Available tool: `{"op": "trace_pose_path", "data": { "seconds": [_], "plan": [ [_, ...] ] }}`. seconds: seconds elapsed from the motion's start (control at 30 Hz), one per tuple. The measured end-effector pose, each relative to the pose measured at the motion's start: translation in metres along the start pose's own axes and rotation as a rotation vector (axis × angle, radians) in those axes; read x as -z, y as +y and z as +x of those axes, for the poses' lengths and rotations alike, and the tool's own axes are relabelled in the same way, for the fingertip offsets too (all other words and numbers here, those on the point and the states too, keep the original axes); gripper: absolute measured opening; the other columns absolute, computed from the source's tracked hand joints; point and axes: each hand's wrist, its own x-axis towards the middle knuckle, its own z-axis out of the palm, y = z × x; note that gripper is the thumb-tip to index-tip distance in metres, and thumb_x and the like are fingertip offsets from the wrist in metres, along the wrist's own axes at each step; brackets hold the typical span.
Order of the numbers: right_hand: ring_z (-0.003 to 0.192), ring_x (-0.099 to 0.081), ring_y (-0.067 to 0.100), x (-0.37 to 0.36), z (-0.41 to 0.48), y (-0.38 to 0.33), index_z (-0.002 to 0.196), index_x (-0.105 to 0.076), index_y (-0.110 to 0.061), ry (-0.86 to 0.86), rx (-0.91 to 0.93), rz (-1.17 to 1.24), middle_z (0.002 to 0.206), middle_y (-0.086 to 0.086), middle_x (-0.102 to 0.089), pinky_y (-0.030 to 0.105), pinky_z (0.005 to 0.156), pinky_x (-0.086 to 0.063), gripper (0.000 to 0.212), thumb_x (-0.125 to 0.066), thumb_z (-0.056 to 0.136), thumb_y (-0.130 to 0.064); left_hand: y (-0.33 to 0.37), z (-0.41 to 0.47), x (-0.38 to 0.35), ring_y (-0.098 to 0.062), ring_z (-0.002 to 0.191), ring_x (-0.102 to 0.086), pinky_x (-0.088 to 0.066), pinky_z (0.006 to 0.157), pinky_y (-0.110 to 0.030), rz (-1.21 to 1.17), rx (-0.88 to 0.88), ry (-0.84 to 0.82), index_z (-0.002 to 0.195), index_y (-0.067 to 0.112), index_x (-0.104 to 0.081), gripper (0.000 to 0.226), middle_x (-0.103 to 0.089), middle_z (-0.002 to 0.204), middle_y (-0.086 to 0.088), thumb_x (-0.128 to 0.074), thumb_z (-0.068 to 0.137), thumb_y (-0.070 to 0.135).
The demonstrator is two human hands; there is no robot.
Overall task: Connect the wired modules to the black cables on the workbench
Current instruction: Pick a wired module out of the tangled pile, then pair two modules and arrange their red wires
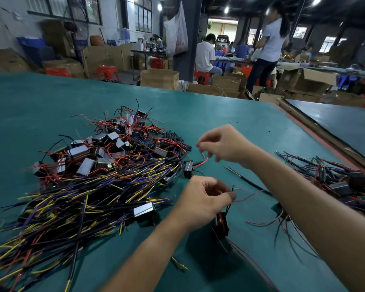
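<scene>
Green counter (219, 106) sitting in a busy workshop | left hand (204, 203) pinching wires (232, 189) above a dangling module (220, 225) | right hand (223, 144) curling over a red wire (204, 160), grip unclear

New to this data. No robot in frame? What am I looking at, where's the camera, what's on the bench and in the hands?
There is no robot here: a person works with bare hands. The single picture comes from a wide-angle camera on their head, looking forward and down, so the two forearms coming in from the bottom are the wearer's own. The green workbench carries a heap of black cables with yellow and blue leads. Behind it is a heap of small boxy modules with red wires, and at the right another tangled pile. The left hand pinches the wires of a black module that hangs below it. The right hand is curled above a red wire; blur hides whether it grips it. Behind the bench are other people and cardboard boxes.
</scene>
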Motion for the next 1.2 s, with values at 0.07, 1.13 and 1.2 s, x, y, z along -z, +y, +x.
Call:
{"op": "trace_pose_path", "data": {
  "seconds": [0.07,1.13,1.2],
  "plan": [
    [0.067,-0.065,0.017,-0.019,0.035,0.000,0.094,-0.076,-0.008,-0.139,-0.001,-0.186,0.084,0.010,-0.074,0.023,0.056,-0.055,0.015,-0.062,0.090,-0.008,0.000,0.000,0.003,0.000,0.038,-0.038,-0.031,0.042,-0.015,-0.009,-0.012,-0.017,0.061,0.018,-0.063,0.026,-0.049,0.043,0.011,-0.073,0.083,0.007],
    [0.056,-0.055,0.015,0.003,-0.094,0.050,0.067,-0.067,-0.007,0.080,-0.160,0.926,0.073,0.013,-0.064,0.019,0.044,-0.041,0.036,-0.045,0.085,0.016,0.004,0.001,0.007,-0.001,0.038,-0.049,-0.038,0.041,-0.014,-0.058,-0.005,0.127,0.073,0.014,-0.073,0.016,-0.069,0.061,0.001,-0.071,0.083,0.001],
    [0.055,-0.056,0.015,0.000,-0.096,0.052,0.075,-0.062,0.000,0.131,-0.137,0.980,0.072,0.013,-0.065,0.020,0.045,-0.044,0.029,-0.042,0.086,0.018,0.004,0.000,0.007,-0.001,0.039,-0.050,-0.039,0.042,-0.014,-0.072,-0.008,0.111,0.073,0.012,-0.073,0.015,-0.069,0.058,0.003,-0.072,0.082,0.000]
  ]
}}
